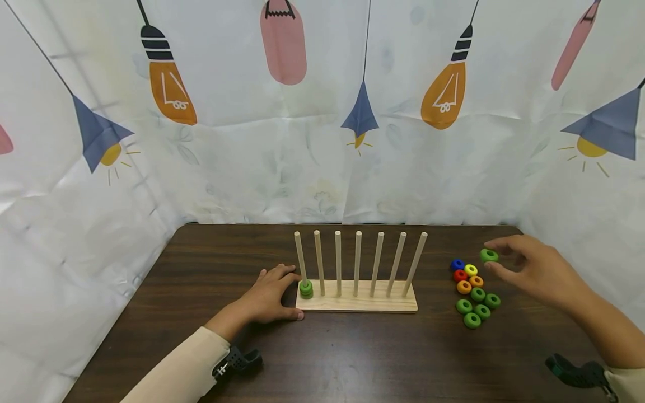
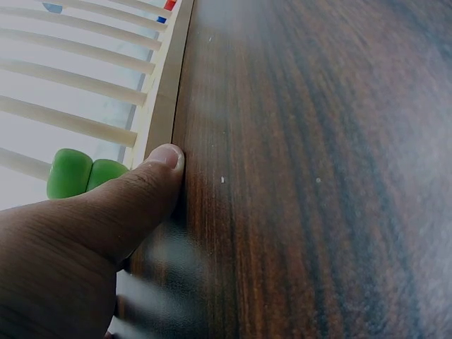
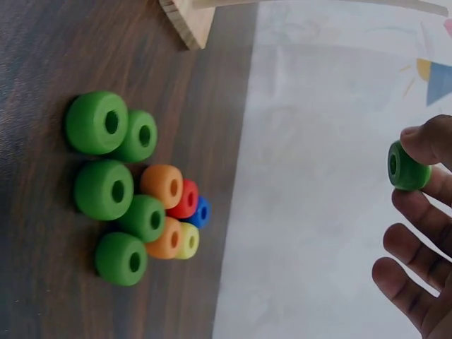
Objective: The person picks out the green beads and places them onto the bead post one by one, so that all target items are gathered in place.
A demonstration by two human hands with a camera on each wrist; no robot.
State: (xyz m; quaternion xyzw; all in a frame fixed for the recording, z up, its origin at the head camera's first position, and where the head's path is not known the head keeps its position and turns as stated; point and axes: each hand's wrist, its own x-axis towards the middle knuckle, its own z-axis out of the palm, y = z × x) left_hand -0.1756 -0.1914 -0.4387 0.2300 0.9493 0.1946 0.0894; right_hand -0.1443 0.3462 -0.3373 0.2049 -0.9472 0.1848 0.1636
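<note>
A pale wooden peg rack [image 1: 356, 304] with a row of upright pegs stands on the dark table. Its leftmost peg carries two green beads [image 1: 305, 289], stacked at the bottom. My left hand [image 1: 269, 294] rests at the rack's left end, fingers behind and thumb [image 2: 166, 159] against the front edge. Over at the right, my right hand [image 1: 536, 268] pinches a green bead [image 1: 489, 255] between thumb and fingertip, raised above the table. In the right wrist view that bead [image 3: 406, 168] shows its hole, with the other fingers spread below.
Loose beads lie right of the rack: several green ones [image 1: 482, 312], two orange [image 1: 464, 287], one red [image 1: 459, 275], one yellow [image 1: 471, 270] and one blue [image 1: 457, 264]. A printed white curtain [image 1: 322, 168] hangs behind the table [image 1: 353, 358].
</note>
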